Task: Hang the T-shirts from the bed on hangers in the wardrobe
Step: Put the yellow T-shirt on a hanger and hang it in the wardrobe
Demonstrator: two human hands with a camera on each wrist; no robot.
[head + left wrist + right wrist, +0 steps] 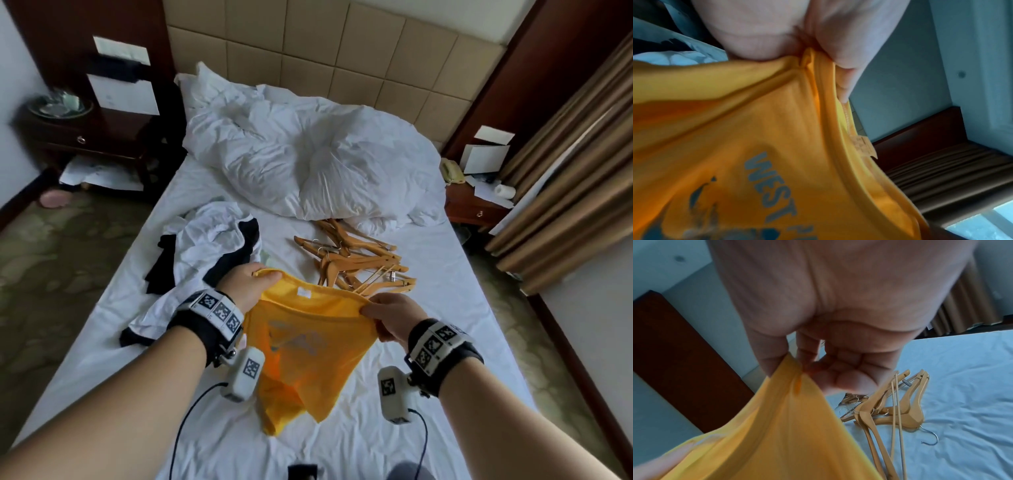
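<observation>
A yellow T-shirt [308, 342] with a grey print hangs above the bed [428, 359], stretched between both hands at its top edge. My left hand [255, 281] grips one shoulder by the collar; in the left wrist view the thumb and fingers pinch the yellow T-shirt [777, 146] at the neck seam. My right hand [383, 317] pinches the other shoulder, and the right wrist view shows thumb and forefinger clamped on the fabric [789, 426]. Several wooden hangers [356, 263] lie in a heap on the sheet just beyond the shirt; the hangers [892, 410] show below my right hand.
A pile of white and black T-shirts [209, 246] lies on the bed's left side. A crumpled white duvet [308, 161] covers the head end. Nightstands stand on both sides [85, 137] [479, 202]. Brown curtains [575, 164] hang on the right.
</observation>
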